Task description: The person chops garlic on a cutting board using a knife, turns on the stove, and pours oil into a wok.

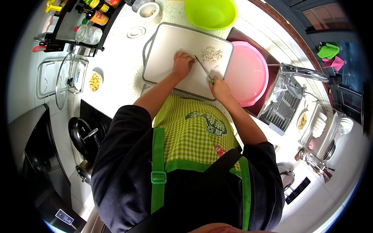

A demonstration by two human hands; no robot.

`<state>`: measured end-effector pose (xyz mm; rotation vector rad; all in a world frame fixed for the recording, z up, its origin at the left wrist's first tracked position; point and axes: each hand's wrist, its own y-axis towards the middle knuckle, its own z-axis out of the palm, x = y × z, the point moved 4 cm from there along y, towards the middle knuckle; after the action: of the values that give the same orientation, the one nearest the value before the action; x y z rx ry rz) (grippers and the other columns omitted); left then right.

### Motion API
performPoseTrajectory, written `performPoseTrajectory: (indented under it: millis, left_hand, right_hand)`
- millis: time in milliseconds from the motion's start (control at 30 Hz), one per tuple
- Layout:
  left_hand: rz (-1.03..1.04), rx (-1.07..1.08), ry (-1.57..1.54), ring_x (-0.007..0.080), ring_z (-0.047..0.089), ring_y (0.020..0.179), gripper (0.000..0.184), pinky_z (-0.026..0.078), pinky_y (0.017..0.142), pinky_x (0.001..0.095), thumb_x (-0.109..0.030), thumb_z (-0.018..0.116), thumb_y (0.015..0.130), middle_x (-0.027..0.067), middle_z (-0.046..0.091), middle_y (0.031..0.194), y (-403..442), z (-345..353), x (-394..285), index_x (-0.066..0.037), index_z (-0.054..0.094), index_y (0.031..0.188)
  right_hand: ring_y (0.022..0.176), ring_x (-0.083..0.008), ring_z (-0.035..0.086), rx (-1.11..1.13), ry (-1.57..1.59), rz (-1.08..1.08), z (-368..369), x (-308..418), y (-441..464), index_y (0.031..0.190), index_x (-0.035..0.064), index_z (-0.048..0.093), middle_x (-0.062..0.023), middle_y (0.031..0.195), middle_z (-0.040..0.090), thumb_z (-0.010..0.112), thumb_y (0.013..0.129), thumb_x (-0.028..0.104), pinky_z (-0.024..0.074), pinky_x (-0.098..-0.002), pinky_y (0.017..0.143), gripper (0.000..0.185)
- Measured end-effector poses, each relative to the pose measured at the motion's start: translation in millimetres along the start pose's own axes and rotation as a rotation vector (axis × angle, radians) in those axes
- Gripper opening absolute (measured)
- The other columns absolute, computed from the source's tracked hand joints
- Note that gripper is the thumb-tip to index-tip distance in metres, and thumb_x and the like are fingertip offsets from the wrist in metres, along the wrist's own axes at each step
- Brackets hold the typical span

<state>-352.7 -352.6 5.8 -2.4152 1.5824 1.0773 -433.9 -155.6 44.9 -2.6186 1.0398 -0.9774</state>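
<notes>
A pale cutting board (167, 46) with a grey rim lies on the counter before me. My right hand (220, 90) is wrapped round the green handle of a kitchen knife (203, 67), whose blade points up and left over the board. Close to the blade tip, my left hand (182, 64) rests on the board with its fingers curled together. Whatever sits under those fingertips is hidden. Small whitish chopped pieces (212, 54) form a loose pile on the board, right of the blade, with a few bits nearer the knife.
A pink basin (248, 73) stands against the board's right side, by the sink and faucet (303, 72). Behind is a green bowl (211, 13); a white jar (150, 13) and its lid (136, 32) sit back left. A small dish of yellowish pieces (94, 82) is at left.
</notes>
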Motion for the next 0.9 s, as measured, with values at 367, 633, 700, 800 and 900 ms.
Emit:
performPoseTrajectory:
  millis: [367,633,700,800,900]
  left_hand:
    - [-0.041,0.004,0.019,0.0264,0.053,0.099,0.009,0.036,0.094,0.0424,-0.005,0.072,0.071,0.0019,0.064,0.089,-1.4,0.8,0.7,-0.010,0.072,0.078]
    - [-0.016,-0.043,-0.002,0.0260,0.052,0.100,0.007,0.035,0.095,0.0415,-0.006,0.069,0.071,0.0016,0.064,0.090,-0.5,0.0,-1.6,-0.011,0.071,0.075]
    - [-0.019,-0.037,-0.004,0.0260,0.052,0.101,0.007,0.034,0.095,0.0416,-0.007,0.069,0.072,0.0016,0.064,0.091,-1.2,-0.7,-2.1,-0.011,0.072,0.075]
    - [-0.024,-0.029,0.010,0.0257,0.052,0.102,0.007,0.034,0.096,0.0416,-0.007,0.069,0.072,0.0013,0.064,0.092,-0.2,-1.3,-2.5,-0.012,0.072,0.077]
    - [-0.033,-0.031,0.010,0.0269,0.054,0.099,0.009,0.035,0.095,0.0435,-0.004,0.072,0.070,0.0019,0.064,0.092,0.9,-1.2,-2.4,-0.010,0.071,0.077]
  right_hand:
    - [0.077,-0.0463,0.063,-0.029,0.020,-0.017,9.1,1.3,13.0,0.100,-0.0006,0.054,-0.0277,0.080,0.064,0.053,0.093,0.027,0.0506,-0.0552,0.071,0.029]
    - [0.073,-0.0466,0.063,0.020,-0.031,-0.004,5.9,3.7,6.5,0.100,-0.0008,0.054,-0.0276,0.076,0.064,0.053,0.093,0.027,0.0507,-0.0547,0.069,0.028]
    - [0.074,-0.0466,0.063,0.033,-0.035,0.000,7.5,6.0,9.8,0.101,-0.0008,0.054,-0.0280,0.078,0.064,0.052,0.093,0.027,0.0507,-0.0547,0.069,0.028]
    - [0.076,-0.0464,0.063,0.007,-0.019,-0.006,10.2,11.5,18.2,0.102,-0.0009,0.054,-0.0286,0.081,0.064,0.052,0.094,0.027,0.0507,-0.0545,0.070,0.029]
    - [0.074,-0.0457,0.062,-0.047,-0.035,-0.009,11.4,10.6,22.3,0.098,-0.0020,0.054,-0.0278,0.074,0.063,0.055,0.092,0.027,0.0500,-0.0543,0.066,0.030]
